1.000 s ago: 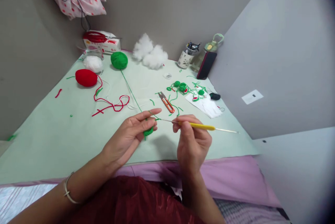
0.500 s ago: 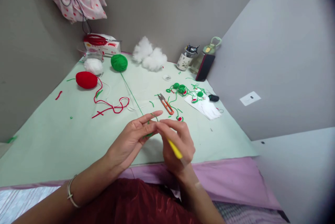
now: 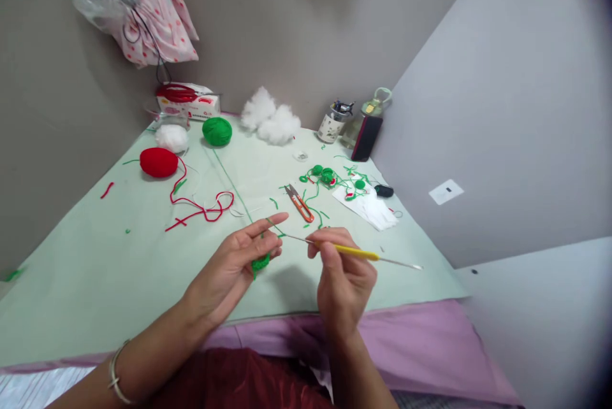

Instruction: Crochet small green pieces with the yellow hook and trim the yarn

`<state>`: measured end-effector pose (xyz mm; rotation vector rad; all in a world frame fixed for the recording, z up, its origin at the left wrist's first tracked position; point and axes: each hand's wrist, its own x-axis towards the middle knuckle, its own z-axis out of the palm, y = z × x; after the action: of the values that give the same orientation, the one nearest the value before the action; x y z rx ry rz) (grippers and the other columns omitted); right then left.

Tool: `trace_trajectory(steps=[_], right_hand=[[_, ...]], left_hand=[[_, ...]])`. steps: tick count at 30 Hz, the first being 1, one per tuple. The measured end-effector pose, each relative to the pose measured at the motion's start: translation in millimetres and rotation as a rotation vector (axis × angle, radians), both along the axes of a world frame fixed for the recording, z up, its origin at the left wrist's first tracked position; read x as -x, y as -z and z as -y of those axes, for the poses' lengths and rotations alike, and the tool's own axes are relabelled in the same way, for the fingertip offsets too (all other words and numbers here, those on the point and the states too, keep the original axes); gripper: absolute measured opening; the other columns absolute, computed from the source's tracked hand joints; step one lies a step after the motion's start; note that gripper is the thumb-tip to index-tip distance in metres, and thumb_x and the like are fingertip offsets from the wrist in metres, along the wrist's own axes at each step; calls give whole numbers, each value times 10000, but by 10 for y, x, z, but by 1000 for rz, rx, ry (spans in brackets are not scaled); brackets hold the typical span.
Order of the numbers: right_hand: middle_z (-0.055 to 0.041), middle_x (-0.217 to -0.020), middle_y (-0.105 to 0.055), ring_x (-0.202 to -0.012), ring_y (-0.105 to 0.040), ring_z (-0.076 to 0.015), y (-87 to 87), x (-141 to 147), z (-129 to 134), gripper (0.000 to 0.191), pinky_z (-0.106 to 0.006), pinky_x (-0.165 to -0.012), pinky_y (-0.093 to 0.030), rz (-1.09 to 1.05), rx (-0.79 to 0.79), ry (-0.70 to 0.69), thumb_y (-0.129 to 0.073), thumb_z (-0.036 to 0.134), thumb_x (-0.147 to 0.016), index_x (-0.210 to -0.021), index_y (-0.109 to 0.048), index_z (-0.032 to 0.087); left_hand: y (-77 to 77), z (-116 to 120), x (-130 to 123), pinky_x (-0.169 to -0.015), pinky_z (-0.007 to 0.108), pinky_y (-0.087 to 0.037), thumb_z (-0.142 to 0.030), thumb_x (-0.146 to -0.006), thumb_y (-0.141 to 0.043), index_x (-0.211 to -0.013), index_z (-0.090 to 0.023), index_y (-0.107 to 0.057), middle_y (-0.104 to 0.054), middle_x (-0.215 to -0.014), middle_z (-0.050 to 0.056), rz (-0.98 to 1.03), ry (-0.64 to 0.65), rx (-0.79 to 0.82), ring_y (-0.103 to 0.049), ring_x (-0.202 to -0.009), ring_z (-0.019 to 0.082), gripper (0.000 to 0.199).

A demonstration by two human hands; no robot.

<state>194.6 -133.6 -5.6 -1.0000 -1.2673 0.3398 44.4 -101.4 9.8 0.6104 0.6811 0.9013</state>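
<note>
Hands apart over table (image 3: 182,281). Left hand (image 3: 234,262) pinches green crochet piece (image 3: 261,262); right hand (image 3: 345,278) grips yellow-handled hook (image 3: 354,251), tip at green yarn (image 3: 275,226).

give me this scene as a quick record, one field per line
left hand: pinching a small green crochet piece
right hand: holding a yellow-handled hook, tip at the green yarn near the left hand
yarn balls: green ball, red ball, white ball
cutter: orange-handled snips, beyond the hands
far side: white stuffing, pen cup, phone standing by a bottle
</note>
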Motion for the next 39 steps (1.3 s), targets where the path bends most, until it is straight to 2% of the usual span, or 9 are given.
trace_trajectory(steps=[2, 5, 13, 17, 21, 24, 26, 34, 39], right_hand=[[-34, -802, -694, -714, -621, -160, -58, -19, -14, 182, -319, -647, -527, -121, 58, -86, -581, 205, -985, -918, -749, 219], [-45, -883, -746, -774, -662, -161, -114, 17, -17, 159, -299, -666, -549, -66, 76, -168, -611, 185, -970, -945, -763, 223], [-112, -1104, -736, -995, -706, -205, -92, 79, 58, 383, -328, -804, -599, 495, -214, 12, -607, 9, -909, -1205, -721, 224], [-47, -894, -730, -822, -697, -163, -178, -8, 48, 267, -285, -717, -582, 222, -103, -32, -584, 49, -937, -1072, -736, 222], [1, -773, -675, -645, -628, -119, -234, 21, 17, 206, -262, -622, -544, -64, 52, -68, -556, 142, -987, -930, -732, 232], [-40, -905, -696, -815, -677, -148, -196, 125, -1, 275, -271, -700, -562, 146, -82, -19, -604, 57, -933, -1060, -761, 245], [-59, -982, -689, -892, -678, -155, -177, 166, -19, 385, -267, -721, -566, 249, -183, -13, -614, 9, -907, -1163, -749, 264], [18, -769, -643, -724, -610, -120, -316, 62, -184, 218, -266, -704, -541, -67, 26, -150, -573, 160, -992, -986, -750, 286], [-53, -973, -702, -886, -682, -169, -279, 110, -264, 335, -296, -741, -572, 274, -111, -32, -587, 61, -942, -1133, -749, 283]], left_hand=[[-29, -2, 8, -774, 235, -447, -240, -776, -853, -1222, -219, -762, -646, -777, -8, -44, -37, -56, -578, -755, 121, 456], [-74, 33, -14, -746, 240, -431, -246, -760, -864, -1241, -265, -751, -631, -780, -22, -74, -42, -116, -552, -739, 113, 494], [-113, 63, -25, -915, 263, -446, -296, -805, -845, -1210, -254, -767, -700, -876, 13, -10, -53, -60, -606, -909, 148, 414], [-161, 38, 20, -920, 284, -477, -256, -814, -832, -1139, -219, -799, -643, -829, 3, 83, 63, 38, -584, -817, 123, 329], [-211, 50, -4, -931, 265, -455, -271, -786, -859, -1266, -264, -739, -624, -838, -24, -35, -71, -94, -570, -837, 119, 494], [-216, 70, -54, -915, 252, -440, -315, -790, -861, -1366, -290, -667, -640, -865, -28, -97, -165, -169, -574, -881, 128, 608], [-219, 64, -69, -948, 277, -436, -341, -816, -839, -1403, -270, -636, -639, -858, -20, -52, -123, -122, -582, -908, 142, 626], [-335, -87, -3, -990, 327, -434, -294, -824, -823, -1449, -205, -582, -649, -864, -3, 32, -25, -21, -583, -877, 146, 675], [-333, -166, -45, -977, 289, -437, -328, -795, -856, -1389, -269, -637, -681, -883, -15, -89, -118, -132, -608, -956, 157, 636]])
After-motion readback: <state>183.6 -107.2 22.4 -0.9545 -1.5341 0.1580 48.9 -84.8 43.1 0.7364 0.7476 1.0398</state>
